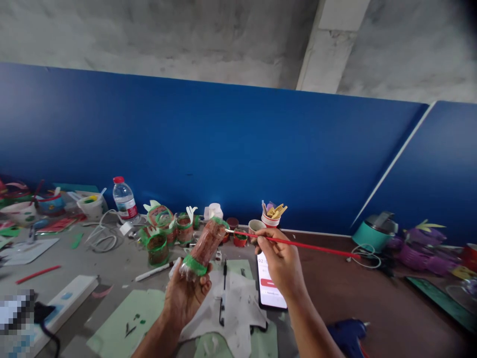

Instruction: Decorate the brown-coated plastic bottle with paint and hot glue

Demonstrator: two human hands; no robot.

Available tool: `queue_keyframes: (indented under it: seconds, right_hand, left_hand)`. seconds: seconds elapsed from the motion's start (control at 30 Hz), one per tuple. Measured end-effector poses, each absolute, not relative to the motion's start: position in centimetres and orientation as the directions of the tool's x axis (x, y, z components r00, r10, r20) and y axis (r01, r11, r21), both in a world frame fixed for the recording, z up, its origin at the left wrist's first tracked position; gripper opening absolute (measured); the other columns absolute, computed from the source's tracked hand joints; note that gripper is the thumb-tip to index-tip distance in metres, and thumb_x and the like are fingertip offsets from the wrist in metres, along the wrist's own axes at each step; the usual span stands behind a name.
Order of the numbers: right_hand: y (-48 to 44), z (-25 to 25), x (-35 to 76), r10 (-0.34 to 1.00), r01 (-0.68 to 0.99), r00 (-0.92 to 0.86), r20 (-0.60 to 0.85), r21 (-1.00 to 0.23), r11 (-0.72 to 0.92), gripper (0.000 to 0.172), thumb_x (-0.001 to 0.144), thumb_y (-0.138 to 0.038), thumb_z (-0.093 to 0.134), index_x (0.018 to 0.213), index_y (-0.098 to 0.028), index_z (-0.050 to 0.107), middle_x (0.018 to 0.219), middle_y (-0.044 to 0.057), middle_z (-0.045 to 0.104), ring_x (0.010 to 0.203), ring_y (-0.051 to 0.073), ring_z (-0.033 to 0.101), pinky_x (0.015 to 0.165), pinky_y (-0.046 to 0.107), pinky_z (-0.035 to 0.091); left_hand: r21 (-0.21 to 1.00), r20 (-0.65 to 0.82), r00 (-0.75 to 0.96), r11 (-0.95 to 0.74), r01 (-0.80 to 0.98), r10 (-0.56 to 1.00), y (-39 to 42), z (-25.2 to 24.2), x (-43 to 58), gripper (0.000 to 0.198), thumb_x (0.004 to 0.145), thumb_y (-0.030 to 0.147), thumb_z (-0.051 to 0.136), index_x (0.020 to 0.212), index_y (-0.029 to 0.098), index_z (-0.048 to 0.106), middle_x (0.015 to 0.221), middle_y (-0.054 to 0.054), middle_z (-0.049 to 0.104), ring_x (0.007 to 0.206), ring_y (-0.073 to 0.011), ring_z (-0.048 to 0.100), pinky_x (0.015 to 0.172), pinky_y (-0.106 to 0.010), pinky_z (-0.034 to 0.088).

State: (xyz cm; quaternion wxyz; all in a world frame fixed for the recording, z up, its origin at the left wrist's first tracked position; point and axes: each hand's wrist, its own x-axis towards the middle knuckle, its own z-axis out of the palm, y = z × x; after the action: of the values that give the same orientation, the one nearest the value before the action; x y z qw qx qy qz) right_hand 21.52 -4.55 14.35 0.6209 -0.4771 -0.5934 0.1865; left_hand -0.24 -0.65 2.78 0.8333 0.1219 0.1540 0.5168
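My left hand [185, 298] is closed round the base of a plastic bottle [205, 244] painted brown, with a green band near my fingers and green at its far end. The bottle tilts up and away to the right. My right hand [280, 262] pinches a long red paintbrush [298, 244]. Its tip touches the bottle's far end and its handle runs out to the right. Below my right hand a phone [269, 288] lies on the table with its screen lit.
Several brown-and-green painted cups [158, 246] stand behind the bottle. A water bottle [124, 200], white cables [101, 234], paint pots [240, 240], paper cups [270, 218] and paper sheets [238, 303] crowd the table. A blue glue gun [346, 333] lies near right. A blue partition [238, 149] backs the table.
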Motion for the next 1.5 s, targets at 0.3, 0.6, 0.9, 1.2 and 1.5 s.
queue_keyframes:
  seconds: [0.3,0.6,0.9,1.2,1.5]
  right_hand:
    - [-5.0,14.4,21.0,0.728,0.553,0.163,0.666,-0.673,0.492,0.014,0.088,-0.023,0.051,0.081,-0.020,0.063,0.072,0.002,0.065,0.063,0.015,0.060,0.060,0.026,0.047]
    - [-5.6,14.6,21.3,0.745,0.359,0.282,0.605,-0.786,0.503,0.013,0.090,-0.028,0.054,0.087,-0.020,0.063,0.069,0.001,0.063,0.057,0.013,0.056,0.052,0.022,0.046]
    - [-3.8,13.4,21.9,0.728,0.364,0.295,0.619,-0.777,0.514,0.018,0.091,-0.029,0.052,0.096,-0.020,0.067,0.085,0.005,0.069,0.072,0.016,0.062,0.066,0.028,0.049]
    - [-2.7,12.2,21.8,0.748,0.427,0.278,0.603,-0.775,0.466,0.022,0.091,-0.032,0.051,0.099,-0.020,0.068,0.083,0.005,0.068,0.065,0.016,0.059,0.062,0.028,0.049]
    - [1.0,8.8,21.5,0.817,0.514,0.244,0.523,-0.784,0.348,0.030,0.089,-0.036,0.044,0.096,-0.016,0.066,0.067,0.003,0.063,0.059,0.017,0.057,0.056,0.028,0.046]
  left_hand:
    - [0.421,-0.111,0.446,0.448,-0.789,0.888,-0.9,3.1,0.1,0.043,0.092,0.042,0.047,0.100,0.006,0.070,0.088,-0.019,0.075,0.058,-0.0160,0.064,0.063,-0.030,0.058]
    - [0.418,-0.160,0.446,0.470,-0.778,0.881,-0.9,3.3,0.4,0.042,0.094,0.042,0.041,0.095,0.011,0.070,0.085,-0.018,0.075,0.059,-0.0188,0.066,0.064,-0.031,0.058]
    - [0.444,-0.263,0.244,0.342,-0.828,0.933,-0.3,3.4,0.4,0.020,0.091,0.026,0.051,0.092,0.013,0.066,0.084,-0.014,0.074,0.078,-0.0256,0.072,0.068,-0.036,0.059]
    - [0.429,-0.224,0.213,0.292,-0.855,0.951,-0.2,3.9,0.3,0.033,0.085,0.045,0.060,0.092,0.013,0.065,0.082,-0.013,0.071,0.065,-0.0229,0.066,0.053,-0.030,0.051]
    - [0.451,-0.232,0.191,0.280,-0.847,0.954,-0.4,3.8,0.4,0.014,0.082,0.025,0.066,0.091,0.015,0.065,0.081,-0.010,0.072,0.060,-0.0172,0.064,0.054,-0.027,0.051]
